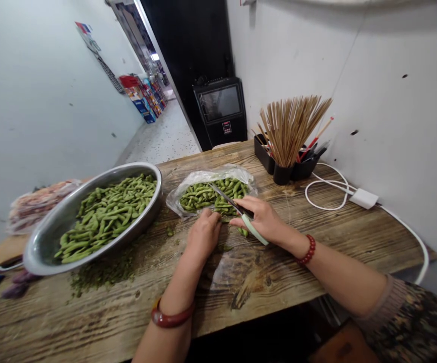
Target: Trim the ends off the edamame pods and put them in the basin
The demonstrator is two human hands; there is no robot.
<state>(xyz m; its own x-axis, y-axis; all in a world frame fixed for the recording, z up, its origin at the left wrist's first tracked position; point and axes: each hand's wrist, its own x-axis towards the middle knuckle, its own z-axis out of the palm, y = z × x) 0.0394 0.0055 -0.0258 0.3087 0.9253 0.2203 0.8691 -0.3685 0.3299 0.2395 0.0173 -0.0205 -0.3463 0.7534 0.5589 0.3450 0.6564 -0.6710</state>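
Observation:
My right hand [259, 219] grips a pair of scissors [249, 224] with pale green handles. Their metal blades point up and left, over the near side of a clear plastic bag [176, 205]. Green soybean pods [203, 194] fill the opened bag. Just left of the scissors, my left hand [204, 234] is closed with its fingers curled down at the bag's near edge; what they pinch is hidden. A few loose pods [243, 232] lie under my right hand. To the left, a large metal basin [153, 201] holds many more pods.
Small green trimmings [103, 272] are scattered on the wooden table [274, 277] beside the basin. At the back right stand a black holder [282, 174] of wooden skewers [292, 126] and a white cable with an adapter [364, 198]. A bulging plastic bag [39, 204] sits behind the basin.

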